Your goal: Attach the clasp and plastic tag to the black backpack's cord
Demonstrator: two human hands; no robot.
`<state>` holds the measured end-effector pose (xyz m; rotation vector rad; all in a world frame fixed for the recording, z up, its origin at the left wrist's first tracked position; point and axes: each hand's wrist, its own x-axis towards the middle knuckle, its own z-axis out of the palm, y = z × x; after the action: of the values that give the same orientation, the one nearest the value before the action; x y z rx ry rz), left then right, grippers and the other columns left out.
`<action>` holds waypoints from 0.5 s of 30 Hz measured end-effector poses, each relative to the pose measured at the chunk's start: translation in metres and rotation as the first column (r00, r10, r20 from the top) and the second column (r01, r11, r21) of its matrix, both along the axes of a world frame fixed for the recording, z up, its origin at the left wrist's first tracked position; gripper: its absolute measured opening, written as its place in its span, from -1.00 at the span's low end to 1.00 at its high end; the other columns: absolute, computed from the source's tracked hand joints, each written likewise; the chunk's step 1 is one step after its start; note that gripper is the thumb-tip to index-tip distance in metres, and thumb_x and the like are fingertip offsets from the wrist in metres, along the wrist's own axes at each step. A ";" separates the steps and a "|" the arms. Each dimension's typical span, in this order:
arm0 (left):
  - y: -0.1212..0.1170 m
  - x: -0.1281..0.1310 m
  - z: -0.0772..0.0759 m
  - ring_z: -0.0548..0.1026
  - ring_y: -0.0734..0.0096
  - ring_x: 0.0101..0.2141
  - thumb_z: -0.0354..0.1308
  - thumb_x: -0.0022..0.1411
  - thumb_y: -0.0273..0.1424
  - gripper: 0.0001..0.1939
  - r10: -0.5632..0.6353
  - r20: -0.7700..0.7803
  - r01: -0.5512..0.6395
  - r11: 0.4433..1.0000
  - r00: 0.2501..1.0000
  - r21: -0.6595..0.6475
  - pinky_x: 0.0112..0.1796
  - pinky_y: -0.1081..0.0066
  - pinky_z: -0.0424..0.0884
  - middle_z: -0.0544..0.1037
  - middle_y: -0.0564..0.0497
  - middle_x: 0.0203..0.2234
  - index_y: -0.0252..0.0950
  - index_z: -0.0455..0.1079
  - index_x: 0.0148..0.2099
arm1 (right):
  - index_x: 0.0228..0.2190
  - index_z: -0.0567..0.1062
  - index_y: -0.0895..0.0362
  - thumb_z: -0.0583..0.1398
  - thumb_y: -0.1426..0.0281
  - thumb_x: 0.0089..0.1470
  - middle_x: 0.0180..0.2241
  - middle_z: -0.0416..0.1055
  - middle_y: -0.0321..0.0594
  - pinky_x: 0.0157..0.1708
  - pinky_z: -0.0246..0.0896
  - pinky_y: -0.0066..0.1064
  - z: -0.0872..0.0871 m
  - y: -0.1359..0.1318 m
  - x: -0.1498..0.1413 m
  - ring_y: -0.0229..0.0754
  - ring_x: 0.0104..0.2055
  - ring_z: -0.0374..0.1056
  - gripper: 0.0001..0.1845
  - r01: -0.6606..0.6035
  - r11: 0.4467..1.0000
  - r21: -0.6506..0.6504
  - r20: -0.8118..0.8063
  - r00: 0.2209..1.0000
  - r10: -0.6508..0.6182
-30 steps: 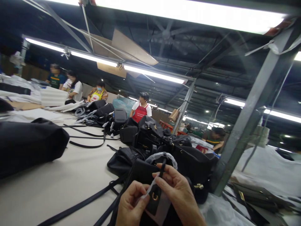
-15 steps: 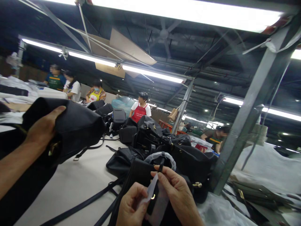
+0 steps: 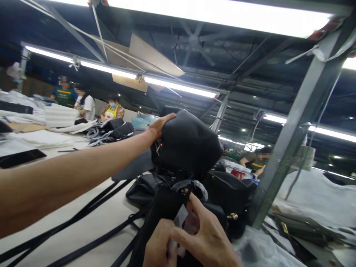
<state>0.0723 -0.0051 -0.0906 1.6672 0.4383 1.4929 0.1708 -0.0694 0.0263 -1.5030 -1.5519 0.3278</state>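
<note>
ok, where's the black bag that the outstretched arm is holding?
Head view, centre: the black bag is held up by a co-worker's hand reaching in from the left, above the heap of black bags and left of the grey steel column.

Overhead, dark steel roof trusses [image 3: 250, 63] with a ceiling fan [image 3: 194, 40] and a slung cardboard sheet [image 3: 150, 55]. Long fluorescent tubes [image 3: 180, 86] run in rows, bright. Grey steel columns [image 3: 303, 122] stand at right; brown wall [image 3: 30, 87] at far left.
</note>
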 end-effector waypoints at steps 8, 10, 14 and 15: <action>-0.007 -0.013 0.015 0.21 0.47 -0.51 0.19 0.17 -0.10 -0.70 -0.218 -0.023 0.210 0.960 0.976 -0.186 -0.46 0.47 0.14 0.23 0.13 -0.55 -0.22 0.28 -0.36 | -0.01 0.45 0.13 0.18 0.31 0.01 -0.57 0.13 -0.45 -0.48 0.00 -0.45 -0.008 0.006 0.017 -0.27 -0.50 0.10 -0.53 -0.004 0.998 -0.055 -0.085 0.996 -0.001; -0.006 -0.018 0.026 0.19 0.49 -0.52 0.07 0.18 0.10 -0.54 -0.363 0.062 0.364 0.877 0.930 -0.315 -0.48 0.48 0.12 0.21 0.15 -0.55 -0.22 0.26 -0.30 | 0.05 0.42 0.16 0.20 0.31 -0.01 -0.58 0.10 -0.48 -0.50 -0.05 -0.45 -0.009 0.004 0.022 -0.30 -0.52 0.04 -0.46 -0.048 0.996 -0.074 -0.161 0.986 0.036; 0.002 -0.021 0.051 0.25 0.48 -0.51 0.09 0.13 0.13 -0.46 -0.485 0.019 0.444 0.784 0.874 -0.434 -0.45 0.47 0.15 0.31 0.10 -0.57 -0.30 0.34 -0.41 | 0.09 0.42 0.14 0.23 0.34 -0.01 -0.60 0.11 -0.49 -0.50 -0.07 -0.45 -0.012 0.002 0.029 -0.31 -0.52 0.03 -0.42 -0.096 0.994 -0.060 -0.192 0.978 0.083; 0.004 -0.020 0.055 0.26 0.48 -0.50 0.16 0.11 0.04 -0.52 -0.494 -0.016 0.440 0.788 0.869 -0.430 -0.44 0.47 0.16 0.33 0.08 -0.57 -0.33 0.38 -0.43 | 0.09 0.42 0.13 0.24 0.34 -0.02 -0.59 0.13 -0.48 -0.49 -0.06 -0.45 -0.013 0.002 0.031 -0.31 -0.52 0.05 -0.42 -0.104 0.993 -0.056 -0.199 0.976 0.091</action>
<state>0.0526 -0.0014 -0.0354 1.3973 0.3439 0.8534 0.2017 -0.0673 0.0134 -1.4018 -1.4720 0.5727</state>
